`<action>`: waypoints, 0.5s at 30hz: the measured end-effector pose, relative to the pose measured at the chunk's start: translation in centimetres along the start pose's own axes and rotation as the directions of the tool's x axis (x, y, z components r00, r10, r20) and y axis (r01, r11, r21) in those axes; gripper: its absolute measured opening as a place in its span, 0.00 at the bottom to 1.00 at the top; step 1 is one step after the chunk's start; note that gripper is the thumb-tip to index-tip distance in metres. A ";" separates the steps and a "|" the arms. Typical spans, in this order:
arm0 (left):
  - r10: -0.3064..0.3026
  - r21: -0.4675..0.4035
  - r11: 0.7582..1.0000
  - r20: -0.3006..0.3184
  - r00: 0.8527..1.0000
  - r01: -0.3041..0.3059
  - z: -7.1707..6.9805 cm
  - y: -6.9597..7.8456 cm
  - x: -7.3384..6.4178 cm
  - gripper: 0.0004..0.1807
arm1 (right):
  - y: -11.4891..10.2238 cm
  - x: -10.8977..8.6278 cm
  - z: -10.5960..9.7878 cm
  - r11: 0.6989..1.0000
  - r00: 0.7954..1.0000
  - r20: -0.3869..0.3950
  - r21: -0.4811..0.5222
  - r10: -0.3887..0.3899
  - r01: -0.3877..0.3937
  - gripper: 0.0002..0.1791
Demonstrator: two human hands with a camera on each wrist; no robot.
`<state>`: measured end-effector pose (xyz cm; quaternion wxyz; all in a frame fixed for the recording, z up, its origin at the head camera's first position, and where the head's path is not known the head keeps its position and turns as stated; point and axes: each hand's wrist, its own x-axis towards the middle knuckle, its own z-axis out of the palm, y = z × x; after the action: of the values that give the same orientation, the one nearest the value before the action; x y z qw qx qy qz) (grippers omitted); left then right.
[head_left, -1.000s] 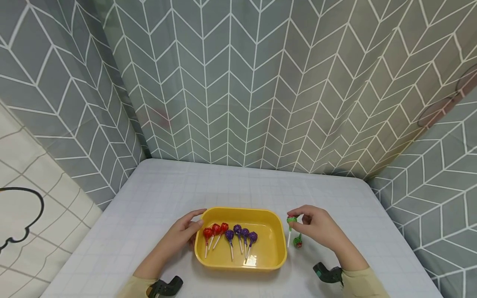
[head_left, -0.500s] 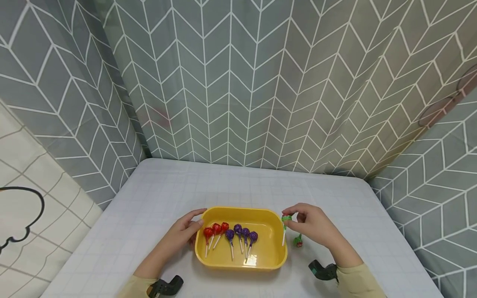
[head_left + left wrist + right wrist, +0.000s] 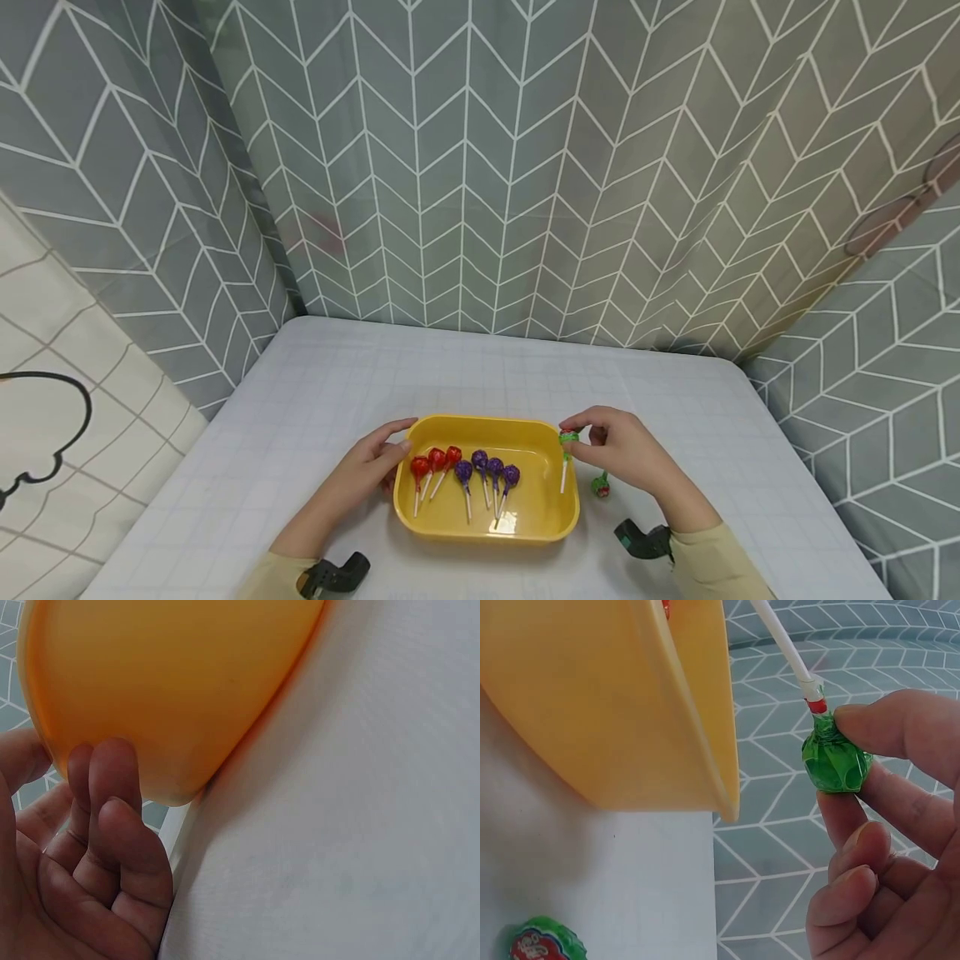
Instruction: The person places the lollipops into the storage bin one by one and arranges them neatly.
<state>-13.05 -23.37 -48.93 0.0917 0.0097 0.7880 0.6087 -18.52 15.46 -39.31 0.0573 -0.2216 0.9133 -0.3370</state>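
A yellow tray stands near the front of the table. My left hand grips its left end, thumb at the rim and fingers against the outer wall, as the left wrist view shows. Between the thumb and fingers of my right hand is a green-wrapped lollipop, pinched by its candy head. Its white stick points down and overlaps the tray's right rim in the head view. Inside the tray lie red lollipops on the left and several purple lollipops towards the middle.
Another green lollipop lies on the white table, just right of the tray and below my right hand. Patterned grey curtains hang behind and beside the table. A black wrist camera sits on each forearm.
My right hand has moved left with the green lollipop, from beside the tray to over its right rim. The left hand and the tray have stayed in place.
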 end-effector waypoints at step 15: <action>0.014 0.013 1.000 0.003 1.000 -0.014 0.0 0.2 -0.1 0.26 | -0.4 0.8 1.0 1.000 0.998 0.047 -0.010 -0.029 0.030 0.11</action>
<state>-12.95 -23.36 -48.74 0.0885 0.0168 0.7917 0.6042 -18.87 14.28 -39.76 0.0725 -0.2432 0.9101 -0.3275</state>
